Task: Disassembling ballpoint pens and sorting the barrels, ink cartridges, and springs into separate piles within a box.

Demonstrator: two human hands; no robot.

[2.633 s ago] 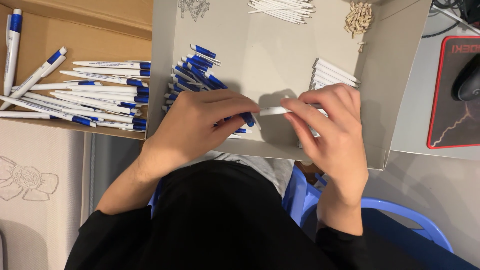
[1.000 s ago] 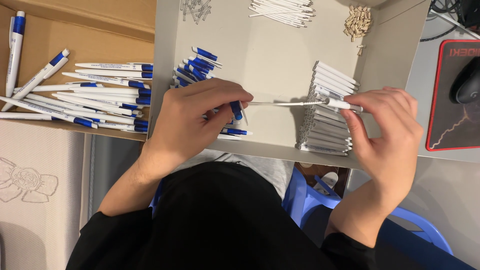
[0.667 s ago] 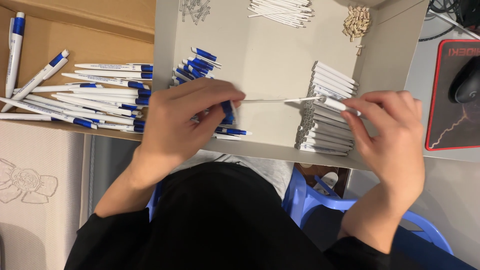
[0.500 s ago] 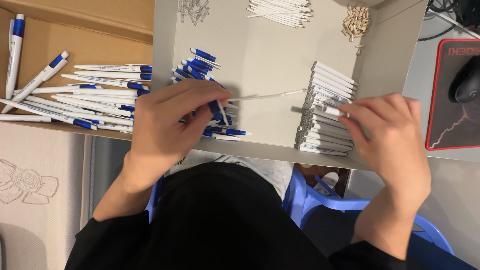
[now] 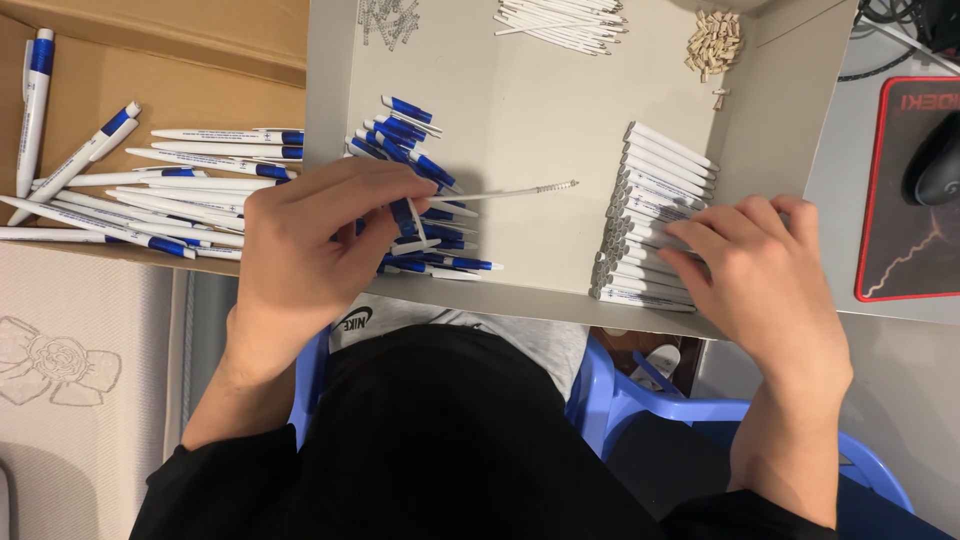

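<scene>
While our left hand (image 5: 320, 250) pinches a blue-and-white pen clip piece (image 5: 405, 222) together with a thin refill (image 5: 505, 192) that juts rightward over the grey tray (image 5: 520, 120), we see our right hand (image 5: 755, 270) resting with fingers closed on the stack of white barrels (image 5: 650, 190) at the tray's right. Blue clip parts (image 5: 420, 160) lie heaped beside our left hand. Finished pens (image 5: 150, 190) fill the cardboard box (image 5: 200, 60) at left.
</scene>
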